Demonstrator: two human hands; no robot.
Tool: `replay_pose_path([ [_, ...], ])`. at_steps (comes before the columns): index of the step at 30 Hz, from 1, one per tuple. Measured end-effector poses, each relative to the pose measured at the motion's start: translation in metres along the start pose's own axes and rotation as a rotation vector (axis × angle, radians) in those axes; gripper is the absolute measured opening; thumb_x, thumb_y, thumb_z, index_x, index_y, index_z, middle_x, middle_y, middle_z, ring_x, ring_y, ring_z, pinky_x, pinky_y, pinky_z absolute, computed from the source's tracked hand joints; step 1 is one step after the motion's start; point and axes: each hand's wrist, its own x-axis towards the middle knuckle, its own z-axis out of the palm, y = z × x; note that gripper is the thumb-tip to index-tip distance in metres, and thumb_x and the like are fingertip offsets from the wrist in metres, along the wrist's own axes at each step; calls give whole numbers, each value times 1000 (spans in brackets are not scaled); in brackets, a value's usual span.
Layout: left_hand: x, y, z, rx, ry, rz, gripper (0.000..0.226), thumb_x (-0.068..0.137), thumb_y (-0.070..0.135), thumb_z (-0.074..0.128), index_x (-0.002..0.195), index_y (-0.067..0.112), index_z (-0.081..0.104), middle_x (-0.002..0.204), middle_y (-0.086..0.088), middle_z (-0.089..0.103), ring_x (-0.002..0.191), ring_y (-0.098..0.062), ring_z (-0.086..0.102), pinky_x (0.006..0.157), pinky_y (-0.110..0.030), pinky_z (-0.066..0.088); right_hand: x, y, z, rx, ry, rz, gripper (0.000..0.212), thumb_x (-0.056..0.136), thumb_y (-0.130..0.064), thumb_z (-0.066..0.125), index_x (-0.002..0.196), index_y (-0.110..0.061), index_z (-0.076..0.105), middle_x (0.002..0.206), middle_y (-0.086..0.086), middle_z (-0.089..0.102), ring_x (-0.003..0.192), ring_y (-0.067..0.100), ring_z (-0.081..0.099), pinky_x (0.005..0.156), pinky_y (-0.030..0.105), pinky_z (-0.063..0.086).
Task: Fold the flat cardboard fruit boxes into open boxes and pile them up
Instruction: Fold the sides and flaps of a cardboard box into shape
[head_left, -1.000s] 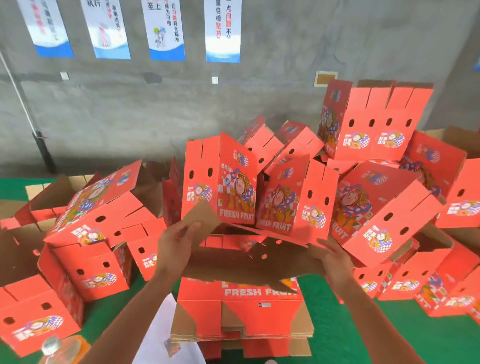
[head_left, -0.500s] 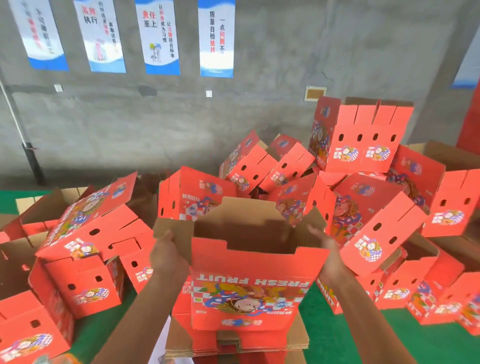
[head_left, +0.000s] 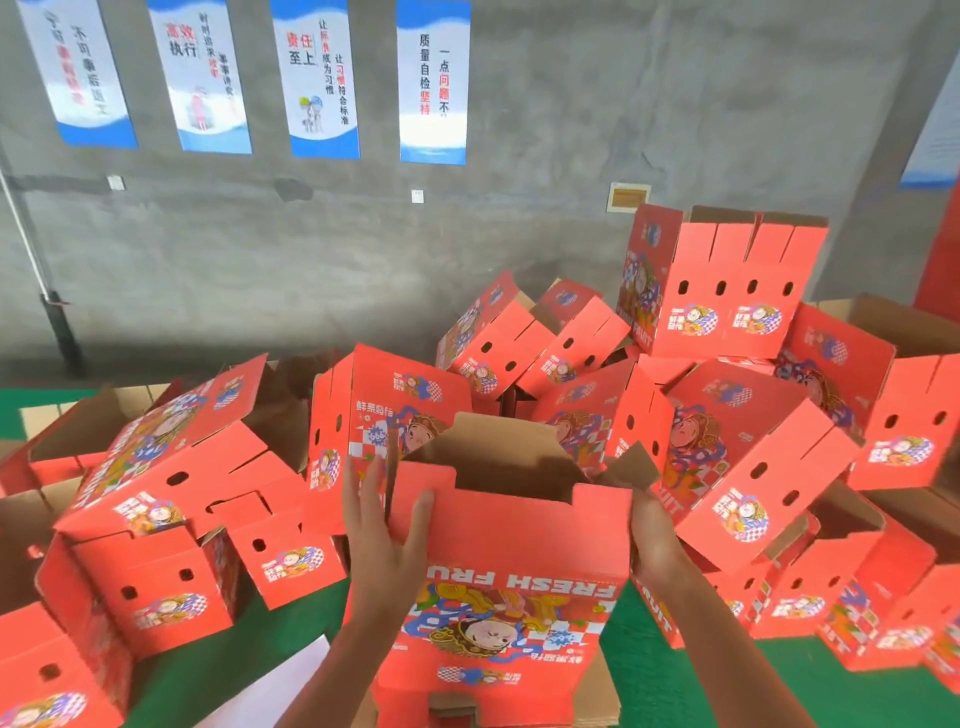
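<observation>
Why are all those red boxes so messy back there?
The folded red boxes behind the one in the hands lie tumbled, tilted on sides and corners instead of stacked straight. The held box shows its FRESH FRUIT print upside down. Nothing looks torn.

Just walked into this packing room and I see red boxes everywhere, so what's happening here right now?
A person is folding a red printed cardboard fruit box into shape. The left hand lies flat with straight fingers against the box's left corner, and the right hand grips its right side. The box is opened up, brown inside showing, and stands over a stack of flat cardboard blanks. Behind it lies a loose heap of folded red boxes on the green floor.
</observation>
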Motion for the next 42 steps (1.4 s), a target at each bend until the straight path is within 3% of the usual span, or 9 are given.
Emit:
replay_pose_path([
  [3,7,-7,1,19,-57,5,85,96,20,67,161,34,15,170,11,1,156,-3,-1,118,-31,14,-2,-10,2,145,-191,-38,61,94,-64,56,127,-15,72,125,15,71,106,31,71,96,43,54],
  [8,17,-5,2,112,-208,-24,71,94,1,59,155,32,40,161,16,30,152,-8,23,125,-41,25,-17,-8,3,0,-282,-137,72,91,-86,35,143,-41,57,150,-13,55,140,11,50,117,43,38],
  [13,25,-13,-2,177,-349,169,39,95,5,67,131,19,68,144,9,55,143,-12,43,120,-42,35,-22,-5,16,-365,-204,-346,24,101,-30,65,122,-36,74,152,-27,41,138,-8,38,103,9,40],
  [16,33,-19,-10,246,-525,188,30,91,33,75,120,30,73,138,20,55,141,-1,39,118,-31,29,-20,-7,16,-415,-244,-330,40,97,-15,71,131,-33,65,153,-24,36,135,1,42,90,10,50],
  [20,50,-12,-3,241,-555,183,18,102,21,60,100,26,77,114,18,70,117,-10,60,105,-36,44,-20,-9,16,-425,-272,-414,57,97,-9,70,141,-39,50,134,-26,52,103,24,60,82,22,58],
  [23,60,4,7,181,-490,33,22,105,21,53,89,25,68,88,8,69,87,-12,61,77,-35,44,-21,-8,18,-456,-248,-519,78,95,1,69,154,-39,36,133,-18,55,123,-2,54,93,9,47],
  [26,58,11,16,184,-479,-80,15,104,41,49,100,26,49,100,5,58,103,-19,50,82,-33,38,-19,-10,14,-575,-222,-592,51,99,-15,67,140,-43,55,130,-25,56,122,-11,52,96,13,47],
  [32,59,6,12,451,-654,-44,80,83,82,42,150,39,29,166,4,3,153,-30,3,119,-57,25,-17,-1,21,-510,-276,-401,28,95,-46,65,122,-38,70,143,-28,46,137,-3,42,113,31,43],
  [42,55,11,37,922,-605,-112,106,74,89,53,156,33,17,160,-8,15,133,-41,47,104,-51,46,-5,-8,37,-940,-134,-351,78,77,-60,81,143,-36,45,137,-9,43,127,15,41,109,39,40],
])
